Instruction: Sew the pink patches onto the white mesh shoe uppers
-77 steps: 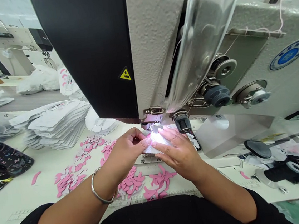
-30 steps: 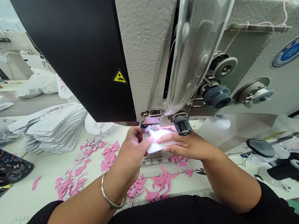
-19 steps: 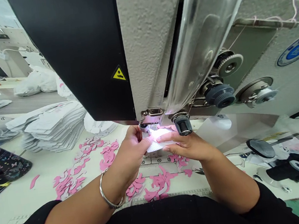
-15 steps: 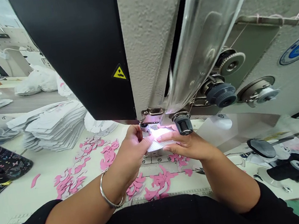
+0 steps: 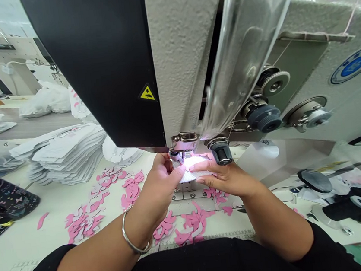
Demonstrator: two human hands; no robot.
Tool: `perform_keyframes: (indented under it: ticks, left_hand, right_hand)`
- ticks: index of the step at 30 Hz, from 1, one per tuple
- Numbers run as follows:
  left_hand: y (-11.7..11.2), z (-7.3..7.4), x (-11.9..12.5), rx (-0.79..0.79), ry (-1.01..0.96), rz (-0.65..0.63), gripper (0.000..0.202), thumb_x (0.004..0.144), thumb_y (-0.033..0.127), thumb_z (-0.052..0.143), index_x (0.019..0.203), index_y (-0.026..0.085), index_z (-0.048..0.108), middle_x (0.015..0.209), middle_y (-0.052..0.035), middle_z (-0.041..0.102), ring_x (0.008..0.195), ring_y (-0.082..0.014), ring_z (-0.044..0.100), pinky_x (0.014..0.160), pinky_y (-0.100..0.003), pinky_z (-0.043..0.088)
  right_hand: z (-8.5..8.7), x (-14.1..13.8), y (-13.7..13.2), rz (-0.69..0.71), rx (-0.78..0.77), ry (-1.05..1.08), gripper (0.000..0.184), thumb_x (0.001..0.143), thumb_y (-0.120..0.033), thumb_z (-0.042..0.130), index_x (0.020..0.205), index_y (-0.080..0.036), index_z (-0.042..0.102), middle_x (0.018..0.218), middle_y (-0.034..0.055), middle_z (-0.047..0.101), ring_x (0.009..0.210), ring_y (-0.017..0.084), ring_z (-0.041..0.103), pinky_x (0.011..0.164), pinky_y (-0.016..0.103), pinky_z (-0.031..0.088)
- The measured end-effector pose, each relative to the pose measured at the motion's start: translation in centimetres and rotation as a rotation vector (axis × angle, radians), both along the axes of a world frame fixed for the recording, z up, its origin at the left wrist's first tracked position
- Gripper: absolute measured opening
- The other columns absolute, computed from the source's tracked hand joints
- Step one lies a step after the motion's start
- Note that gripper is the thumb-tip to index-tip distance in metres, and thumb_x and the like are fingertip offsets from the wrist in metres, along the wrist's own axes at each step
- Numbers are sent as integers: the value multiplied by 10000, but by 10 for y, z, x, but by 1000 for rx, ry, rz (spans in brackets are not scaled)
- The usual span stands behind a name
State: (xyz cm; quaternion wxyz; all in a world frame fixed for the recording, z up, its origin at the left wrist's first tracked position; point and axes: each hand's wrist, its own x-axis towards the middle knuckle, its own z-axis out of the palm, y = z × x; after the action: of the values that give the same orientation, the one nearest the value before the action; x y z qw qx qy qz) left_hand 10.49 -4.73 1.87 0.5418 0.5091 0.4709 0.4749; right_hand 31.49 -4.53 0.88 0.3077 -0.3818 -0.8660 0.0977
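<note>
Under the needle area of a sewing machine [image 5: 174,66], a small white dotted fabric piece [image 5: 190,177] lies in bright lamp light. At its left edge my left hand [image 5: 162,181] pinches the fabric, thumb on top and fingers curled behind. My right hand [image 5: 226,176] grips the piece from the right, with fingers on its lit surface and the thumb at its near edge. Glare and the fingers hide the stitching spot. Pink cut pieces [image 5: 193,223] lie in loose heaps on the table in front of and left of the hands.
A stack of white cut pieces [image 5: 68,154] stands at the left, near a dark patterned tumbler [image 5: 3,195]. Dark thread tension knobs [image 5: 265,117] jut out from the machine. At the right are a round black pad [image 5: 316,181] and a black bristly object [image 5: 354,207].
Both hands keep hold of the fabric in nearly the same place. The camera view has shifted slightly, and the fabric shows at most a tiny movement.
</note>
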Motion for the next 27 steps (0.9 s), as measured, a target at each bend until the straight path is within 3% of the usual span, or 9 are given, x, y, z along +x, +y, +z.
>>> perform_keyframes:
  ticks: [12,18,27]
  left_hand:
    - [1,0,-1,-14,19,1,399,813,300,667,1177,275,507,879,33,498,709,-121,472,571,-244,384]
    - [1,3,-2,-11,-7,-15,383,807,282,669,1158,266,518,838,41,474,690,-114,453,561,-228,385]
    - [2,4,-5,-7,33,-53,292,825,292,651,1095,248,549,827,40,523,694,-119,457,567,-230,398]
  right_hand:
    - [-3,-7,-5,-56,65,17,291,949,-447,586,1217,-361,659,1115,40,597,1076,230,561,985,438,474]
    - [-2,-15,-15,-134,30,-12,317,954,-447,571,1237,-339,667,1054,66,573,1089,253,577,970,452,506]
    - [-8,-33,-25,-257,208,-49,328,963,-395,559,1258,-292,660,1234,122,548,1191,313,536,1020,542,460]
